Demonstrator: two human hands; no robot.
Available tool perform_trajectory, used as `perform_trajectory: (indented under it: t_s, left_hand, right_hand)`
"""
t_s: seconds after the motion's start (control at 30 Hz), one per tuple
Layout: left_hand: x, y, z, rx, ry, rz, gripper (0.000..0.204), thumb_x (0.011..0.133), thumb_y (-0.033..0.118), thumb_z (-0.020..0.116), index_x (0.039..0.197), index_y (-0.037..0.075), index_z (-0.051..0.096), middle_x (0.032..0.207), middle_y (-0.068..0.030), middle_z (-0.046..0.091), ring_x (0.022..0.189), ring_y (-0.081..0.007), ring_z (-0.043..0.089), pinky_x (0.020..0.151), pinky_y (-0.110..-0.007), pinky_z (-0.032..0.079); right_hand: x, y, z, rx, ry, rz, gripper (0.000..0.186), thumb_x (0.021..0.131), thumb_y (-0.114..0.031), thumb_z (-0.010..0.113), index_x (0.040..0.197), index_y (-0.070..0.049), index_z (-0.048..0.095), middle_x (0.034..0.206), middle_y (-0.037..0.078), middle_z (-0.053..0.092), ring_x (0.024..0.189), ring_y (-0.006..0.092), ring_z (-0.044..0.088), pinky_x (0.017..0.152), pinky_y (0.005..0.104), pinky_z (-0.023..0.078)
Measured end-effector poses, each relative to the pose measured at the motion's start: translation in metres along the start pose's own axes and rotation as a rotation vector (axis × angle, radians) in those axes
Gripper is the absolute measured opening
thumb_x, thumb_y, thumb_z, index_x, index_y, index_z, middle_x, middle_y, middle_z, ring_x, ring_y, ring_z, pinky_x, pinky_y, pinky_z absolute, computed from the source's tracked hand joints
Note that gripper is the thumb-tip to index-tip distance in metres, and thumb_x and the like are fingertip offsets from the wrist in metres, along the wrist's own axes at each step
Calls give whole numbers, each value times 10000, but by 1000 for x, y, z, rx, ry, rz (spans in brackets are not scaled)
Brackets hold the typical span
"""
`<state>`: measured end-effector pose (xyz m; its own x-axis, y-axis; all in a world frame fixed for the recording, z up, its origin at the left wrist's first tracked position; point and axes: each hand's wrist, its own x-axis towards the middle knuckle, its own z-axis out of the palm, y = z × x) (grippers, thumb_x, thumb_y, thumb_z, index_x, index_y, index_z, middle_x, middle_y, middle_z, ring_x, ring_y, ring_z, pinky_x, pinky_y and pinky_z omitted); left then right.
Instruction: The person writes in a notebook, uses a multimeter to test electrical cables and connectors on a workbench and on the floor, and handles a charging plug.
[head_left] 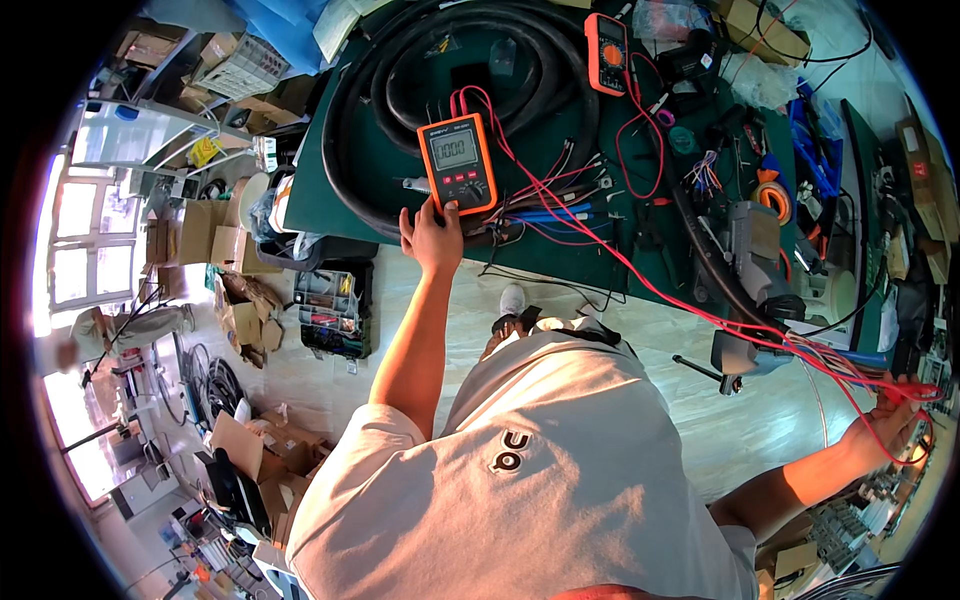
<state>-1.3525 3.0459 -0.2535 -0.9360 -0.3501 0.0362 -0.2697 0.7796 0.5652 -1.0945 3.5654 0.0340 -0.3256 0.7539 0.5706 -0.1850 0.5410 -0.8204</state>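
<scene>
Left hand (432,232) is pressed open-fingered against the orange multimeter (458,163) just above it (light, rigid, probably best gripped by its rubbery sides), while red leads (700,310) are clutched by the right hand (890,425).

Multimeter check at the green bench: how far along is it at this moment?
Done: the orange multimeter is on, digits showing, red test leads plugged into its top. In hand: the left hand touches its lower edge below the dial; the right hand holds the far ends of the leads out to the side, where their contact point is too small to make out. Left: a steady reading; the digits are unreadable here.
</scene>
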Motion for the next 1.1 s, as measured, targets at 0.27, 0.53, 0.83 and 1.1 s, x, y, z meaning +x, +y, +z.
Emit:
perform_trajectory:
  t_s: [0.27, 0.53, 0.83, 1.1]
  left_hand:
    - [1, -3, 5, 19, 20, -16, 476, 904, 452, 537, 1257, 133, 553, 1157, -40, 587, 1381, -341, 219, 1067, -598, 109]
    - [0, -6, 11, 2, 45, 30, 476, 913, 452, 521, 1257, 124, 541, 1210, -78, 543, 1384, -376, 181, 1065, -609, 102]
    - [-2, -10, 14, 18, 46, 84, 461, 957, 457, 427, 1278, 139, 516, 1305, -103, 477, 1383, -402, 169, 1058, -623, 100]
    - [-1, -17, 18, 43, 51, 99, 460, 963, 459, 405, 1282, 145, 511, 1328, -103, 454, 1382, -404, 169, 1048, -633, 105]
  right_hand:
    - [5, 6, -12, 50, -48, 43, 404, 952, -235, 568, 1184, 95, 533, 1092, 207, 625, 939, 244, 655, 822, 351, 578]
    - [-1, -2, -6, 9, -25, 19, 410, 952, -227, 567, 1202, 92, 507, 1125, 201, 616, 929, 244, 660, 824, 343, 576]
    - [-2, -2, -6, 4, 6, 24, 417, 949, -228, 574, 1205, 93, 500, 1155, 203, 594, 899, 252, 660, 820, 329, 572]
    - [0, 0, -9, 1, -30, 9, 401, 959, -223, 553, 1205, 89, 503, 1163, 203, 591, 925, 254, 658, 818, 331, 570]
